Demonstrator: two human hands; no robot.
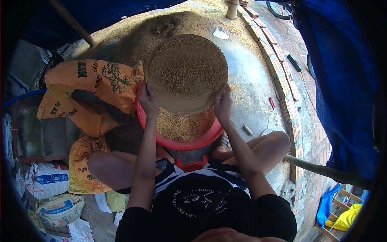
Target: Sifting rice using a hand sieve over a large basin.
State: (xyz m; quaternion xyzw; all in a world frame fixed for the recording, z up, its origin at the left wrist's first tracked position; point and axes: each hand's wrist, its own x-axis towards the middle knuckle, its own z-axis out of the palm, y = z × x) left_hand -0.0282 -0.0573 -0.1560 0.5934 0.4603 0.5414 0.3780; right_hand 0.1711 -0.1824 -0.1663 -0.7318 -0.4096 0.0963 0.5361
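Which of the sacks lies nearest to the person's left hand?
The uppermost orange sack, with the green tree print: its right end lies beside the red basin, close to the left hand; the others lie farther off.

Orange printed sacks (94, 80) slump at the left of the frame above pale packed bags (47, 179) at lower left, while a row of bricks (279, 68) curves down the right, near a bicycle wheel (279, 9) at the top, a blue tarp (342, 101) at far right, and a yellow cloth (349, 218) at lower right.
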